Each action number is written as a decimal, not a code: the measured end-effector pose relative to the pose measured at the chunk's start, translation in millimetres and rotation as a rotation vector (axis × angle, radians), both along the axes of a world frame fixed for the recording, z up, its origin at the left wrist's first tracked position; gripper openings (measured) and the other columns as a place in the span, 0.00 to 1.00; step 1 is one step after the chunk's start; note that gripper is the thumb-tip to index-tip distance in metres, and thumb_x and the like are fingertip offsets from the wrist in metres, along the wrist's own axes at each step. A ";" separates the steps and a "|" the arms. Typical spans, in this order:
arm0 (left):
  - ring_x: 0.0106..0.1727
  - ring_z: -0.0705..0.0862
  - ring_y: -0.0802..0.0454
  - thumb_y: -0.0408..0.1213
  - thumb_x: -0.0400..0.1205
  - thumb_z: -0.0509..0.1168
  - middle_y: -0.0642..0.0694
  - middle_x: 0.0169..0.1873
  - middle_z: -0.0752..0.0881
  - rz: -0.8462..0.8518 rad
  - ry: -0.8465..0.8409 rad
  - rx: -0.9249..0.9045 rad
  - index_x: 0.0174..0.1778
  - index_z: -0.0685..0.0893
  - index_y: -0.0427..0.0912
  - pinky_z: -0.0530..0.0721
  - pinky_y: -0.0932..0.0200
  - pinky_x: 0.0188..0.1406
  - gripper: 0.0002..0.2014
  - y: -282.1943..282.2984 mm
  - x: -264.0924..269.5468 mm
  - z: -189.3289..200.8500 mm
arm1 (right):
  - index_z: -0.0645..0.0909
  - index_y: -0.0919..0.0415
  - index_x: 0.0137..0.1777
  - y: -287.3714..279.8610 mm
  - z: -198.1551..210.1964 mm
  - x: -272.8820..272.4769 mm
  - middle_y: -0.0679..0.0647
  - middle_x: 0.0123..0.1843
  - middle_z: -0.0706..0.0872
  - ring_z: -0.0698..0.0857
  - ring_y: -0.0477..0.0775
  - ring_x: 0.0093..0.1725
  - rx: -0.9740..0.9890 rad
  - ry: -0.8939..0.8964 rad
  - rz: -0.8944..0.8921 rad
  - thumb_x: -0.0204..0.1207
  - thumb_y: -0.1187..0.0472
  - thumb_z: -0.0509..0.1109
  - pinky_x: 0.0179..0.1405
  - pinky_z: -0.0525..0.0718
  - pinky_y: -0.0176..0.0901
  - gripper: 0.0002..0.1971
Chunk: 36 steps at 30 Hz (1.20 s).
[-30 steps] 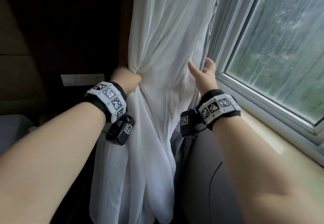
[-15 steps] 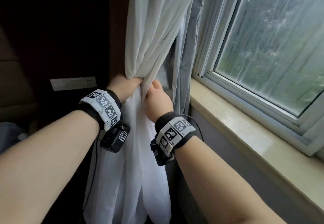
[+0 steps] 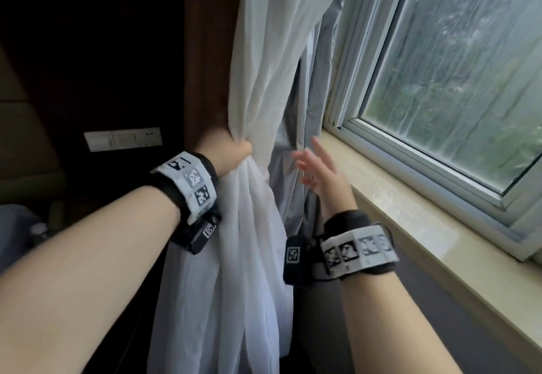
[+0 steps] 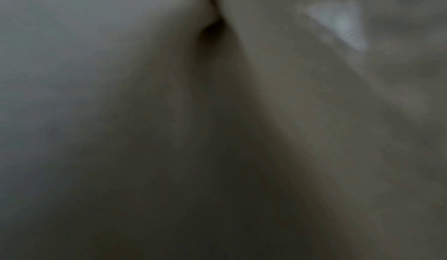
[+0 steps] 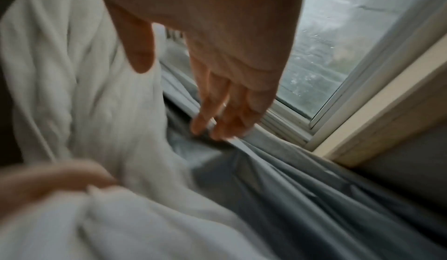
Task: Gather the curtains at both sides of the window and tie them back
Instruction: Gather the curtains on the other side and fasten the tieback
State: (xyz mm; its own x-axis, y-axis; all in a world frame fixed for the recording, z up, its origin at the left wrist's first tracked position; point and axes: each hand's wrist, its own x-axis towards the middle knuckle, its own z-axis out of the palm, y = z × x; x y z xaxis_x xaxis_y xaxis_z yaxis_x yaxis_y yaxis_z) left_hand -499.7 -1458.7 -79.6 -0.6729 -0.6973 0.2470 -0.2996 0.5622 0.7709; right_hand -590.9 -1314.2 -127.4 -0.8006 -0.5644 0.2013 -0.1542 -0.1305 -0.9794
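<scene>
A white sheer curtain hangs at the window's left side, bunched at waist height. My left hand grips that bunch, fingers wrapped round the folds. In the right wrist view the same hand holds the white cloth at the lower left. Behind the sheer hangs a grey curtain, between it and the window frame. My right hand is open, fingers spread, reaching at the grey curtain; its fingertips are at the cloth's edge. The left wrist view shows only blurred cloth.
The window fills the right side, its pale sill running toward me. A dark wall with a white switch plate lies left of the curtains. A grey wall panel sits below the sill.
My right hand let go of the white bunch beside my left hand and moved right, opening toward the grey curtain. My left hand has kept its grip in place.
</scene>
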 end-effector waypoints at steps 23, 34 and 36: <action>0.75 0.68 0.48 0.54 0.62 0.78 0.44 0.77 0.63 -0.318 0.263 0.380 0.79 0.51 0.53 0.67 0.48 0.77 0.55 15.7 -91.9 -50.8 | 0.82 0.58 0.43 67.7 23.6 -81.5 0.56 0.41 0.87 0.86 0.60 0.44 0.144 -0.107 -0.474 0.65 0.66 0.75 0.56 0.85 0.58 0.08; 0.53 0.83 0.39 0.44 0.84 0.58 0.34 0.49 0.86 -0.258 0.195 0.087 0.50 0.83 0.33 0.74 0.59 0.48 0.17 28.5 -109.7 -41.3 | 0.83 0.64 0.51 85.0 27.8 -95.6 0.57 0.42 0.85 0.83 0.56 0.42 0.218 -0.060 -0.606 0.69 0.67 0.74 0.51 0.83 0.54 0.10; 0.42 0.82 0.36 0.44 0.84 0.57 0.33 0.35 0.83 -0.234 0.219 -0.006 0.36 0.78 0.32 0.76 0.53 0.41 0.19 29.9 -101.9 -46.7 | 0.83 0.67 0.53 86.6 28.9 -98.6 0.59 0.45 0.84 0.81 0.54 0.45 0.261 -0.014 -0.638 0.71 0.66 0.72 0.44 0.79 0.47 0.11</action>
State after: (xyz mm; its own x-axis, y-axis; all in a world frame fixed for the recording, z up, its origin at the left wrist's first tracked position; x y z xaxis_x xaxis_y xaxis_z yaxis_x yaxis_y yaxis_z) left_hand -601.6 -1428.8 -126.3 -0.7454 -0.5277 0.4073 0.0114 0.6009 0.7992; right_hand -689.6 -1227.5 -98.5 -0.9939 -0.0100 0.1101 -0.1096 0.2221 -0.9688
